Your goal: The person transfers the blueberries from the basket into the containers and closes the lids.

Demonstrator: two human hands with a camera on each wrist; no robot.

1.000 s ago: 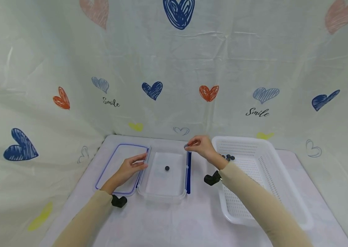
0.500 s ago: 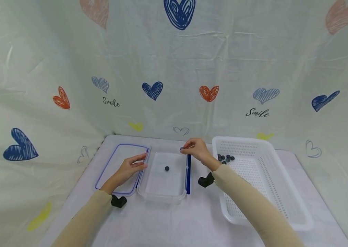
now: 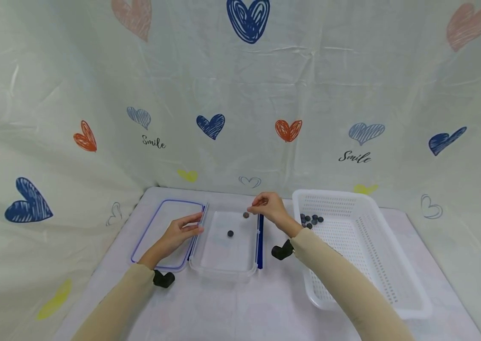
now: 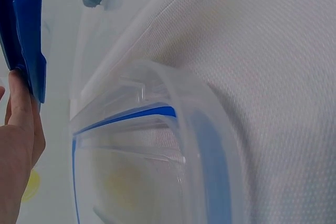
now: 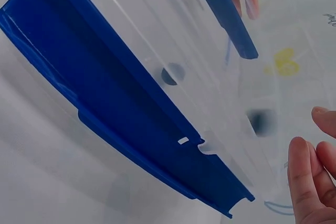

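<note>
A clear plastic box [image 3: 223, 258] with blue latch flaps stands mid-table. One small dark blueberry-like ball [image 3: 230, 233] lies in it. Over the box's far right part, a second dark ball [image 3: 246, 215] is just below my right hand [image 3: 271, 207]. In the right wrist view this ball [image 5: 261, 123] is blurred and apart from the fingertips [image 5: 299, 148], with thumb and fingers spaced. My left hand [image 3: 176, 235] rests its extended fingers against the box's left side; the left wrist view has a fingertip at the blue flap [image 4: 29, 40].
To the left lies the clear lid [image 3: 148, 244] with a blue seal. A white perforated basket [image 3: 368, 237] stands on the right, holding several dark balls [image 3: 314, 219] in its far left corner. A patterned sheet hangs behind the table.
My right hand has moved slightly left over the box, and the ball it pinched has left its fingertips and now shows below them. The left hand has stayed put.
</note>
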